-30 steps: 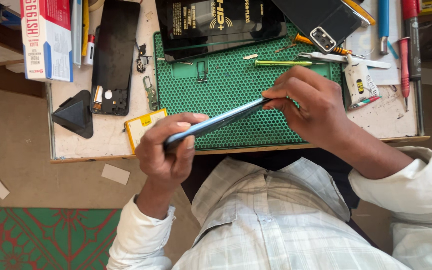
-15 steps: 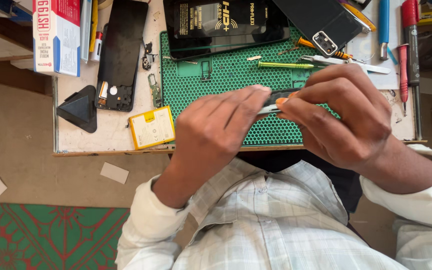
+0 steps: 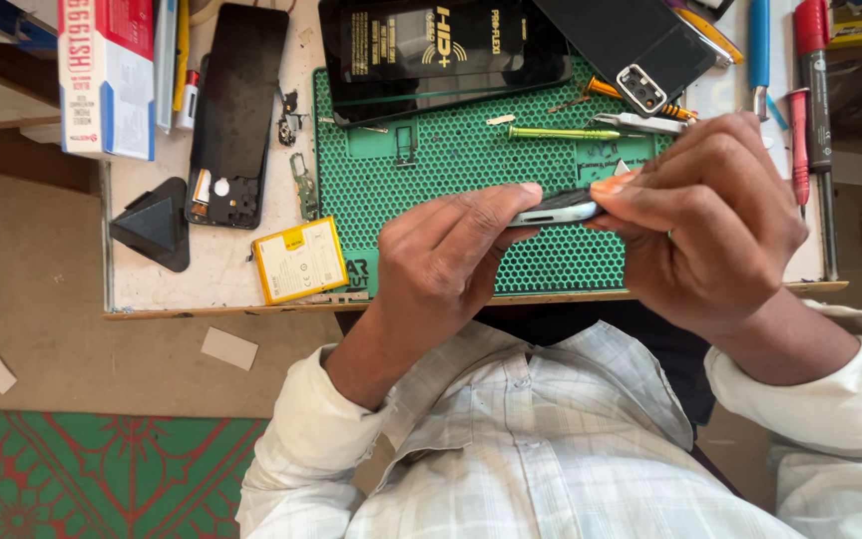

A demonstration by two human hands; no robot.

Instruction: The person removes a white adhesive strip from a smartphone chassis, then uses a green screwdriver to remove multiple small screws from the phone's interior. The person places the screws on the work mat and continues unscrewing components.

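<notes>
Below the head camera a small white worktop [image 3: 152,284] carries a green honeycomb-pattern silicone repair mat [image 3: 451,165]; over the near edge of this mat both hands meet in the air; between them is a thin dark phone body with a grey metal edge [image 3: 556,211], seen edge-on. Its long axis runs nearly level from left to right, with the right end a little higher; it does not touch the mat. The left hand [image 3: 451,265] comes from below and pinches the left end between thumb and fingertips; the right hand [image 3: 705,225] covers the right end, its fingers curled and pressed together around it, with the thumbnail at the seam of the edge. Both hands are on the phone body, so neither is nearer; most of it is hidden under the right hand.

On the worktop, well apart to the left, lie a yellow rectangular phone battery [image 3: 301,261], a black opened phone frame [image 3: 236,115] and a black triangular plastic pick [image 3: 155,225]; a yellow-green slim screwdriver [image 3: 561,133] lies on the mat behind the hands.
</notes>
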